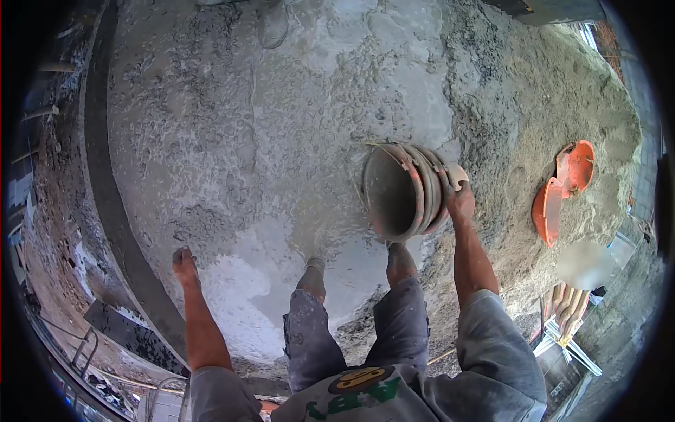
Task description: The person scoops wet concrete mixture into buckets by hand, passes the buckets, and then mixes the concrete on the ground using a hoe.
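Note:
A stack of nested, cement-smeared orange buckets lies tilted on the wet grey mix, its open mouth facing left. At the stack's right end, my right hand grips the base of the outermost bucket, with the fingers bent over a pale round part. My left hand hangs out to the left above the wet surface, away from the buckets. Its fingers look curled, but whether they are closed is too small to tell. Both of my feet stand in the wet mix below the stack.
Two orange containers lie on the sandy heap at the right. A curved dark edge borders the wet mix at the left. Boards and pale bags lie at the lower right; metal bars show at the lower left.

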The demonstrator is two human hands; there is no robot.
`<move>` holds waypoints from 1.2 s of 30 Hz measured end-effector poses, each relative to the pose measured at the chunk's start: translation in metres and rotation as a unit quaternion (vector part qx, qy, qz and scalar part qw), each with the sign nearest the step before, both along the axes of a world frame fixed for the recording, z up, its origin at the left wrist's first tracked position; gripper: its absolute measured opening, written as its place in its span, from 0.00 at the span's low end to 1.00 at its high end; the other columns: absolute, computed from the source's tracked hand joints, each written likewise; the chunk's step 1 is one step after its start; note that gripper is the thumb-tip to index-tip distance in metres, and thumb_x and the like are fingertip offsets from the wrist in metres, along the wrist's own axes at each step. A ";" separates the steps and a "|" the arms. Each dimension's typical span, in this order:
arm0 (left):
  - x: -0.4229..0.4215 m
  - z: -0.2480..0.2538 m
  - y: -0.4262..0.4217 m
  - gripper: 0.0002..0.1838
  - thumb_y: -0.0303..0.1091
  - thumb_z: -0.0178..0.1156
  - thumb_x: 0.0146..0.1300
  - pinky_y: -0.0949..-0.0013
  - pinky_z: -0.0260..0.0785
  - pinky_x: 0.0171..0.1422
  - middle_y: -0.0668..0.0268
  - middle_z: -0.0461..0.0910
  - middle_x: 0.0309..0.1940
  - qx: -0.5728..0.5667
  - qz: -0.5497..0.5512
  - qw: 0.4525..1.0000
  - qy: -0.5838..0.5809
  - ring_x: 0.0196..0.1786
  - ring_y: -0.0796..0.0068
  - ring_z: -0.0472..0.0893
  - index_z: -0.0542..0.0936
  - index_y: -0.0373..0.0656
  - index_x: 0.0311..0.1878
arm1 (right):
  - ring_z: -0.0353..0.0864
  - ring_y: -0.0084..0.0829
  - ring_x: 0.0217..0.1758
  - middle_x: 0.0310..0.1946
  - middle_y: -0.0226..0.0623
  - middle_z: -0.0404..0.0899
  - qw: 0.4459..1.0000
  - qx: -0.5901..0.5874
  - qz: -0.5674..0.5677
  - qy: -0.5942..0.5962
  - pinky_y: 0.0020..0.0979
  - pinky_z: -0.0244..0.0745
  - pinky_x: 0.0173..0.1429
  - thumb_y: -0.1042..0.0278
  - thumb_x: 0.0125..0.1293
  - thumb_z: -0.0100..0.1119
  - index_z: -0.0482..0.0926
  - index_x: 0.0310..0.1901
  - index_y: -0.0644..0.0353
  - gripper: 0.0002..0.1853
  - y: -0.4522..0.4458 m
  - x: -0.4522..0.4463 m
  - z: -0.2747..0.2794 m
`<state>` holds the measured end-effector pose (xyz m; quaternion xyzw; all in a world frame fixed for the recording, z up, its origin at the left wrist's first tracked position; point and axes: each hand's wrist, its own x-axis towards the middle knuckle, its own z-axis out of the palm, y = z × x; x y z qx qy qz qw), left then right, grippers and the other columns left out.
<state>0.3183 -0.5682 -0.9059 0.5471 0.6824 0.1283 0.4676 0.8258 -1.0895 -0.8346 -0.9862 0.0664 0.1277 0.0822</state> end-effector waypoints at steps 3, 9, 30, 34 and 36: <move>0.037 -0.016 -0.086 0.15 0.37 0.57 0.63 0.70 0.73 0.41 0.63 0.76 0.36 -0.132 -0.046 0.990 0.011 0.35 0.74 0.75 0.75 0.35 0.46 | 0.64 0.53 0.62 0.58 0.55 0.65 0.989 0.036 0.130 -0.058 0.45 0.64 0.62 0.57 0.54 0.62 0.67 0.56 0.67 0.31 0.048 -0.056 0.025; 0.122 0.043 -0.214 0.22 0.45 0.60 0.61 0.71 0.66 0.42 0.64 0.78 0.40 -0.307 -0.135 0.940 -0.060 0.39 0.73 0.79 0.74 0.41 0.53 | 0.65 0.54 0.61 0.52 0.58 0.66 0.994 -0.092 0.008 0.067 0.48 0.65 0.60 0.74 0.54 0.55 0.61 0.53 0.61 0.24 0.070 -0.124 -0.018; 0.244 0.184 -0.106 0.18 0.38 0.64 0.56 0.70 0.70 0.52 0.58 0.83 0.42 -0.107 -0.439 0.888 -0.084 0.46 0.70 0.80 0.81 0.37 0.46 | 0.79 0.33 0.41 0.36 0.40 0.80 0.907 0.398 -0.117 0.063 0.31 0.71 0.49 0.72 0.48 0.64 0.74 0.55 0.65 0.28 0.081 -0.238 0.151; 0.185 0.203 -0.199 0.12 0.33 0.61 0.55 0.67 0.70 0.50 0.61 0.84 0.40 -0.052 -0.590 0.795 -0.132 0.43 0.70 0.81 0.83 0.40 0.41 | 0.80 0.34 0.39 0.35 0.45 0.79 0.821 0.405 -0.355 0.187 0.32 0.75 0.42 0.66 0.44 0.69 0.75 0.50 0.71 0.29 0.039 -0.361 0.067; 0.149 0.229 -0.256 0.12 0.30 0.61 0.49 0.61 0.71 0.49 0.56 0.83 0.36 0.032 -0.764 0.640 -0.075 0.43 0.59 0.81 0.84 0.45 0.39 | 0.79 0.33 0.35 0.36 0.41 0.78 0.735 0.419 -0.514 0.139 0.34 0.75 0.37 0.66 0.49 0.67 0.75 0.49 0.69 0.25 0.028 -0.406 0.052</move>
